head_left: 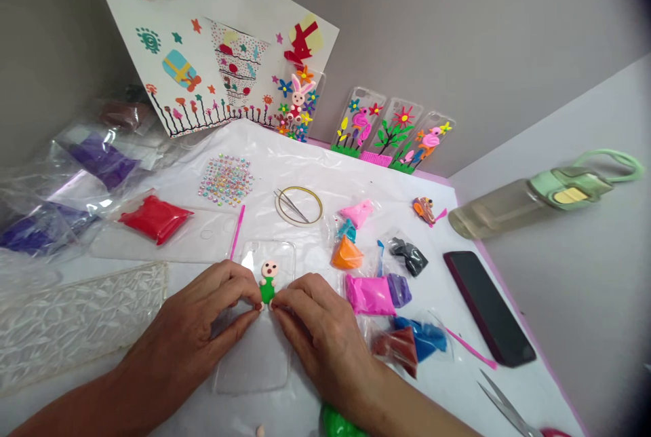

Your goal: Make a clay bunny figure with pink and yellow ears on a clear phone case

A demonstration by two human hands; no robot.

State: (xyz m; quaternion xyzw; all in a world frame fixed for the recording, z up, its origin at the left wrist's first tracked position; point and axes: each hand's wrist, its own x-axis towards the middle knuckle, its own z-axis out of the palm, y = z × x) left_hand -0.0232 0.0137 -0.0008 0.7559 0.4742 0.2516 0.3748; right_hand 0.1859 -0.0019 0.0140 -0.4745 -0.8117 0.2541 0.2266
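Observation:
A small clay figure (267,288) with a pale pink head, dark eyes and a green body lies on a transparent phone case (254,362). From its left side my left hand (190,315) pinches one of its feet between thumb and forefinger. My right hand (325,321) pinches the other foot in the same way. The fingertips partly hide both feet. Below my right hand is a green lump of clay (338,421), cut off by the frame. A tiny pale piece of clay (260,431) sits at the bottom edge.
Bagged clay, such as a pink pack (370,295), lies to the right. Beyond it are a black phone (489,308), scissors (508,410) and a bottle (523,203). Tweezers (292,206), rhinestones (225,180) and a red clay pack (155,218) lie farther back; decorated cases (394,131) lean on the wall.

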